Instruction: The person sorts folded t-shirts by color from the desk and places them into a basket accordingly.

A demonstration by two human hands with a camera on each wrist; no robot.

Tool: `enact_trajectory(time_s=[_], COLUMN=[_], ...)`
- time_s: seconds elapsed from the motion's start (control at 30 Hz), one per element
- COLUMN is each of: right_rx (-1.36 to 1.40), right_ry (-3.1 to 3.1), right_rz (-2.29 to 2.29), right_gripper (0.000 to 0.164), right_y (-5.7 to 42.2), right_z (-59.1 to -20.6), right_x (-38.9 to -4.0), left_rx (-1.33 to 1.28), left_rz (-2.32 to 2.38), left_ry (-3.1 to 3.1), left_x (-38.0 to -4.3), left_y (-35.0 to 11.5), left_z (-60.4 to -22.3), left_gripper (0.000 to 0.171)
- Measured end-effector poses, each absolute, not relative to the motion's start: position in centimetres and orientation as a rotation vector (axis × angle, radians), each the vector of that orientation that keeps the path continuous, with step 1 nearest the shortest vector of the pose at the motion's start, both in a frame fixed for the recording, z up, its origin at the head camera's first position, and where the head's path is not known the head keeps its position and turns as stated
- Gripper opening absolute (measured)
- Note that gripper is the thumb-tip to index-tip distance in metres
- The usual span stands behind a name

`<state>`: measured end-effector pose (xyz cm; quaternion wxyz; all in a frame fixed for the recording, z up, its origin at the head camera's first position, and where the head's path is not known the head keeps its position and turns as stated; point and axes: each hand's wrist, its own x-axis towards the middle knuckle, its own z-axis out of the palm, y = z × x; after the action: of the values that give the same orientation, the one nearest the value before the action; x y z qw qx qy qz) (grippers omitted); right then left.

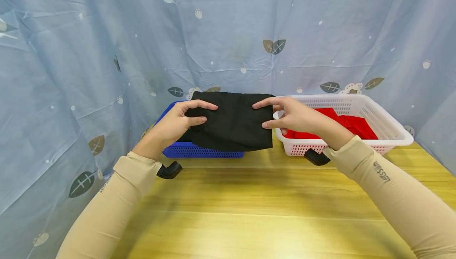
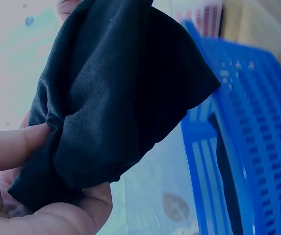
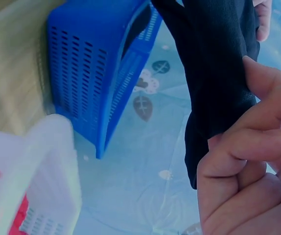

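A folded piece of black cloth (image 1: 233,122) hangs in the air between both hands, over the blue basket (image 1: 203,151). My left hand (image 1: 174,122) pinches its left side between thumb and fingers; the left wrist view shows the black cloth (image 2: 101,93) creased under that grip. On the other side my right hand (image 1: 292,114) holds the right edge, with thumb and forefinger on the near face. In the right wrist view the remaining fingers of the right hand (image 3: 253,166) curl behind the cloth. More dark fabric lies inside the blue basket, mostly hidden.
To the right stands a white basket (image 1: 392,126) with red cloth (image 1: 356,126) in it. Both baskets sit at the back of a yellow wooden table (image 1: 249,211). A blue curtain with leaf prints (image 1: 228,33) hangs behind and along the left side.
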<state>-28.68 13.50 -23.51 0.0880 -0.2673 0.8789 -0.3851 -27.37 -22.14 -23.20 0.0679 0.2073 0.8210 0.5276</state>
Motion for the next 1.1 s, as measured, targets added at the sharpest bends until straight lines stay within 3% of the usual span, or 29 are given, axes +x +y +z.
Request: enact_trajectory(time_s=[0.7,1.1], right_rx=[-0.832,-0.646], right_ry=[2.588,2.786], right_rz=[-1.194,-0.811], right_gripper=[0.055,0.051], right_y=[4.7,3.7], right_z=[-24.2,-25.1], right_x=[-36.0,-35.6], left_rx=[0.388,0.098], left_rz=[1.653,1.175], left_ry=[2.551,2.912], left_x=[-32.2,-32.7], left_y=[-27.8,-28.0], left_z=[-23.7,-25.0], left_gripper=[0.046,0.045])
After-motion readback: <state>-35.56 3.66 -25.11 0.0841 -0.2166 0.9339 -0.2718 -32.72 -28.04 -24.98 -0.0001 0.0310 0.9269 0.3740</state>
